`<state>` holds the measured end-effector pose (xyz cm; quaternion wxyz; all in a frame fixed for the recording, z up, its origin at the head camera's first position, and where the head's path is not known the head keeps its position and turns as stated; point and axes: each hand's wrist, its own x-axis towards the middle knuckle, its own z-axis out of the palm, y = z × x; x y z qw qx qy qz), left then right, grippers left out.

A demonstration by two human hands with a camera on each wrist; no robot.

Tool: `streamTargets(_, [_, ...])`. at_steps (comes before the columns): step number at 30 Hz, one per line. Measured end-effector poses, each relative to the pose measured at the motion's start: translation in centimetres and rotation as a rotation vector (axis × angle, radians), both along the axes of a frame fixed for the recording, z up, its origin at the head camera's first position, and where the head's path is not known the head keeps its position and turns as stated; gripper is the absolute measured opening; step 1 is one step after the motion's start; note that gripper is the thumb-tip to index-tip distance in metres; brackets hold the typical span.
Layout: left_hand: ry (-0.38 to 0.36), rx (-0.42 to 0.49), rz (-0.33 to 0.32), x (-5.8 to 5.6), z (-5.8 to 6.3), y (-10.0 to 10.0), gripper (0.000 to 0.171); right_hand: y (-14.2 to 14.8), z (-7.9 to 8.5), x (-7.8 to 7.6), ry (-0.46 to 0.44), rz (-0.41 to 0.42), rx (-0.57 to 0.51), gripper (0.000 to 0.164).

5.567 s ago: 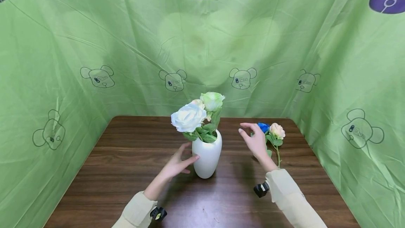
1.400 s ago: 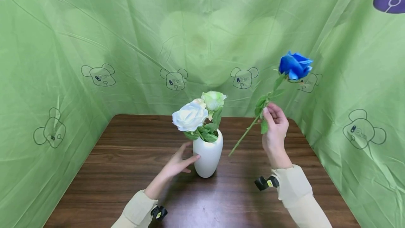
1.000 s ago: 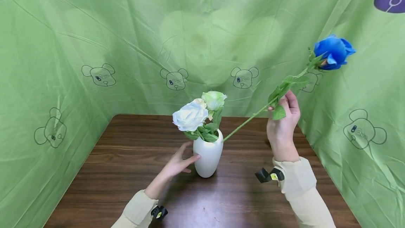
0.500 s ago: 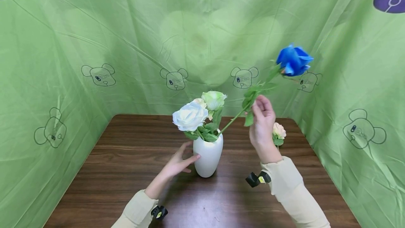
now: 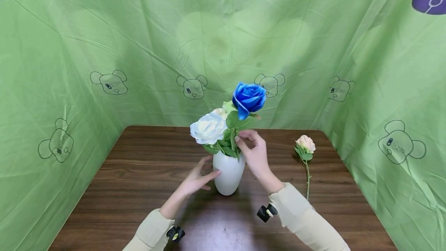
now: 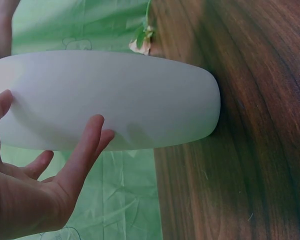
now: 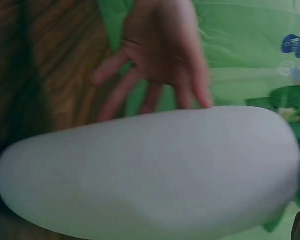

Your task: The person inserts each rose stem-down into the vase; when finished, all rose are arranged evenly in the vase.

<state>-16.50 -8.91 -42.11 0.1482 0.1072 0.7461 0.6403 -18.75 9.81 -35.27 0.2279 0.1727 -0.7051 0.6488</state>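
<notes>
A white vase stands upright on the table, holding a pale blue-white rose, a mostly covered light green rose and a partly hidden cream flower. On its left side my left hand rests with spread, fairly straight fingers; the left wrist view shows these fingers against the vase wall. At the right of the mouth, my right hand pinches the leafy stem of a blue rose. The stem's lower end is hidden in the vase. Only the edge of the right hand appears in the right wrist view.
A pale pink rose with a long stem lies on the dark wooden table, right of the vase. Green printed cloth hangs behind and along both sides of the table.
My right hand has picked the blue rose up from the table, swung it out right, then brought it left and lowered its stem into the vase. The left hand stays on the vase.
</notes>
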Motion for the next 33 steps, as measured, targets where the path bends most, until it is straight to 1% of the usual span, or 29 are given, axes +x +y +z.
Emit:
streamTargets(3, [-0.002,0.002,0.0,0.0,0.1,0.0,0.063,-0.5,-0.5,0.3,-0.006,-0.028,0.057,0.012])
streamTargets(6, [-0.004,0.001,-0.001,0.0,0.0,0.0,0.063,-0.5,-1.0,0.4,-0.014,-0.035,0.078,0.011])
streamTargets(9, [0.004,-0.005,-0.004,0.0,-0.1,0.0,0.063,-0.3,-1.1,0.3,0.001,-0.05,0.082,0.01])
streamTargets(11, [0.011,-0.011,-0.004,0.0,-0.2,0.0,0.063,0.0,-1.2,0.2,0.026,-0.068,0.05,0.009])
streamTargets(13, [0.013,-0.014,-0.003,-0.1,-0.2,0.0,0.063,0.4,-1.1,-0.1,0.057,-0.077,-0.027,0.009])
streamTargets(16, [0.016,-0.018,0.0,-0.1,-0.3,0.0,0.064,0.9,-1.0,-0.9,0.105,-0.115,-0.136,0.01])
streamTargets(18, [0.018,-0.021,0.002,-0.1,-0.4,0.0,0.064,1.0,-0.6,-1.5,0.117,-0.132,-0.175,0.013])
streamTargets(20, [0.018,-0.021,0.005,0.0,-0.4,0.0,0.064,1.0,0.0,-2.0,0.113,-0.14,-0.183,0.016])
streamTargets(22, [0.016,-0.021,0.007,0.0,-0.3,0.0,0.064,0.8,0.7,-2.4,0.082,-0.135,-0.168,0.019])
streamTargets(25, [0.011,-0.018,0.008,0.0,-0.3,0.0,0.064,0.4,1.8,-2.7,0.021,-0.123,-0.114,0.02])
streamTargets(28, [0.01,-0.012,0.006,0.0,-0.2,0.1,0.063,-0.1,3.0,-2.4,-0.023,-0.103,-0.068,0.018])
streamTargets(31, [0.011,-0.012,0.003,0.0,-0.2,0.1,0.063,-0.5,4.1,-1.8,-0.038,-0.07,-0.065,0.015])
streamTargets(33, [0.012,-0.012,0.001,0.0,-0.2,0.1,0.063,-0.6,4.4,-1.5,-0.043,-0.058,-0.067,0.014])
